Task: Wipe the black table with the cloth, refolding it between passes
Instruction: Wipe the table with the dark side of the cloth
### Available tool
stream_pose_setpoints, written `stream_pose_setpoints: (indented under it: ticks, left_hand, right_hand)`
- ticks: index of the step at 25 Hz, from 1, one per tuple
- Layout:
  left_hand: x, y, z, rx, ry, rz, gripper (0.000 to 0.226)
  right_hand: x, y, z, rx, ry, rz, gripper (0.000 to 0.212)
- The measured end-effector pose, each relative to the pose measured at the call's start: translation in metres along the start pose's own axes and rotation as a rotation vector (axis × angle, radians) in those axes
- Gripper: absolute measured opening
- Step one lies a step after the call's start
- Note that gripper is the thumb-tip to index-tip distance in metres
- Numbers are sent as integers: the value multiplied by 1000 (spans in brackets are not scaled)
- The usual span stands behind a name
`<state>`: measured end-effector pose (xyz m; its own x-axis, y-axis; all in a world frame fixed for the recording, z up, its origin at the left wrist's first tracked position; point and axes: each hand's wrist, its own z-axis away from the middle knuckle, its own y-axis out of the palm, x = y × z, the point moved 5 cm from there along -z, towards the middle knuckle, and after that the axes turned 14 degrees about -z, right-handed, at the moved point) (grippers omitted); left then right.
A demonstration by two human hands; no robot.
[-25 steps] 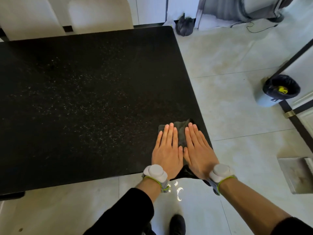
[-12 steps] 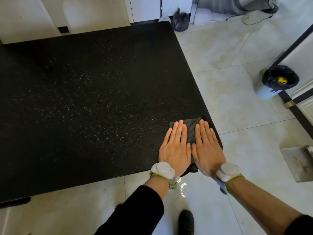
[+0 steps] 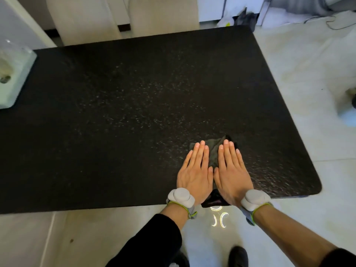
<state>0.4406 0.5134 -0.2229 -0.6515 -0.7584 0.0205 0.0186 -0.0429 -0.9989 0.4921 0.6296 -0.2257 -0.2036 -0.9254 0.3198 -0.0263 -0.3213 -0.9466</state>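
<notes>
While both palms lie flat, the left hand & right hand press side by side on a dark grey folded cloth, fingers straight & held together, pointing away from the person, nothing curled round the fabric. That cloth sits on the black speckled stone-look table, near its front edge & toward the right-hand end; a far corner pokes out past the fingertips, and the near part droops over the table edge between the wrists. Each wrist carries a grey puck-shaped band w/ a lime-green strap, left & right. Pale flecks dot the tabletop centre. At the far side stand two beige chairs. A white blocky object rests on the table's left end. Below, a black shoe shows on pale floor tiles.
</notes>
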Motion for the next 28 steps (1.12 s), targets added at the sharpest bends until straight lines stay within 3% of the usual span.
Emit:
stream_pose_setpoints:
  ticks: [12, 23, 28]
  left_hand:
    - [173, 4, 57, -13, -207, -48, 63]
    - [151, 5, 35, 47, -156, -119, 65]
    - [104, -1, -8, 41, -48, -109, 66]
  right_hand:
    - [171, 55, -62, 64, -220, -38, 69]
    - [147, 44, -61, -25, -198, -62, 65]
    - [93, 30, -63, -42, -127, -12, 63]
